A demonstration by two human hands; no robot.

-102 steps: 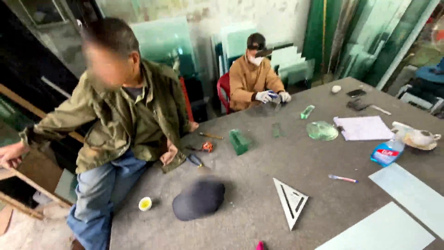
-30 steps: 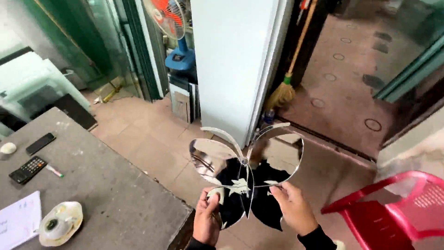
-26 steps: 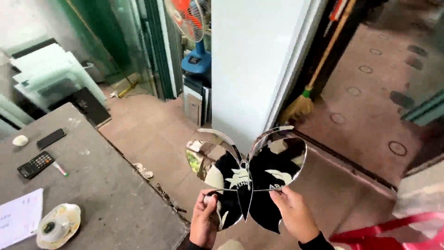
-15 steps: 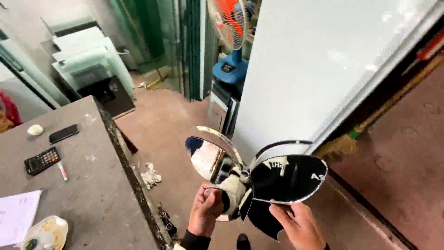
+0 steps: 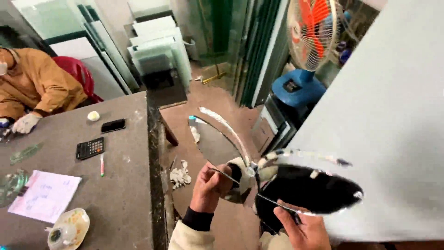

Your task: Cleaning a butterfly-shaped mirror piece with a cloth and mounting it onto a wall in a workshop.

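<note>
Glass workshop, brown floor, grey worktable (image 5: 125, 185) at left. Left hand (image 5: 209, 185) and right hand (image 5: 300, 228) each pinch a lower edge of one butterfly-shaped mirror (image 5: 273, 178), held up over the floor beside the table edge. On the table: one calculator (image 5: 89, 148), one phone (image 5: 113, 125), one pen (image 5: 101, 165), one paper sheet (image 5: 46, 195). One fan (image 5: 314, 34) stands behind. One seated co-worker (image 5: 32, 88) at far left.

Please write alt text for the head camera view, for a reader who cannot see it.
Two bare hands, left hand and right hand, hold a butterfly-shaped mirror piece above a brown floor. Left of them stands a grey worktable with a black calculator, where a seated person's brown sleeve rests.
</note>
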